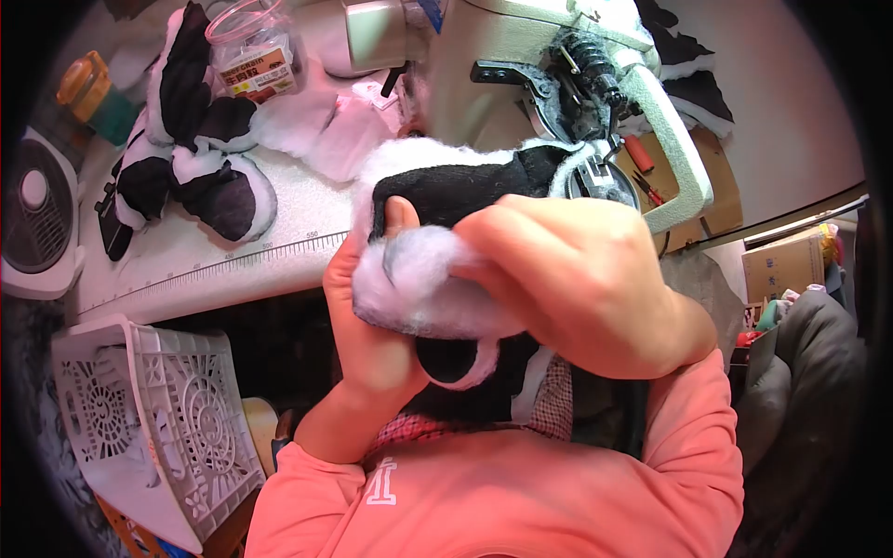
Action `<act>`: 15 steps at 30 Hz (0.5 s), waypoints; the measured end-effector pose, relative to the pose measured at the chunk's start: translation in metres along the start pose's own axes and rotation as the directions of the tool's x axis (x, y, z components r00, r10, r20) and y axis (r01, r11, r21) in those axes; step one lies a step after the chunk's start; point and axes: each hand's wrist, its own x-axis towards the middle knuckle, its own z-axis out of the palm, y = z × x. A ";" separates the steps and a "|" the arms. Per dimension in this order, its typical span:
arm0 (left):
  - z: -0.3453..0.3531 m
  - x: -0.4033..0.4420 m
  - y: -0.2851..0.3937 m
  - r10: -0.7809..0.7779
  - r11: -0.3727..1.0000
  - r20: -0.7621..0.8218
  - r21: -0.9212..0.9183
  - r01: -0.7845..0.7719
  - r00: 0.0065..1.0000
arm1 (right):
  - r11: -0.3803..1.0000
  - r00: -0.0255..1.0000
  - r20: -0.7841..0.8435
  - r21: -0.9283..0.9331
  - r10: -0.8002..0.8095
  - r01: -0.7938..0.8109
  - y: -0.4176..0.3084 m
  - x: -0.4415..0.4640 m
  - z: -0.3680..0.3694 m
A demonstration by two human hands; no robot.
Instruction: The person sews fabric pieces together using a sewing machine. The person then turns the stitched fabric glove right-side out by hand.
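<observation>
By the sewing machine [567,84], fleece-backed cloth [446,191] clamped in left grip [367,321] and obscuring right grip [595,274]; long axis crosswise, toward machine

Looking forward and down from the head, wide and dark-rimmed, close above left hand [370,325] and right hand [586,274], taking in pink sweatshirt [558,488] at bottom edge, extending across tabletop [312,206] to sewing machine [456,88].
</observation>
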 end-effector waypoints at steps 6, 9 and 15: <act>0.003 0.001 0.007 -0.017 0.968 0.044 0.250 0.005 0.999 | 0.997 0.997 0.042 -0.038 0.071 -0.070 -0.001 0.008 0.007; 0.010 -0.002 0.001 0.018 0.973 -0.022 0.232 -0.012 1.000 | 0.995 0.994 -0.044 0.018 0.100 -0.099 0.000 0.012 0.008; 0.009 -0.021 -0.005 0.096 0.769 0.263 0.593 -0.239 0.960 | 0.991 0.973 -0.191 0.034 0.134 -0.129 0.001 0.018 0.013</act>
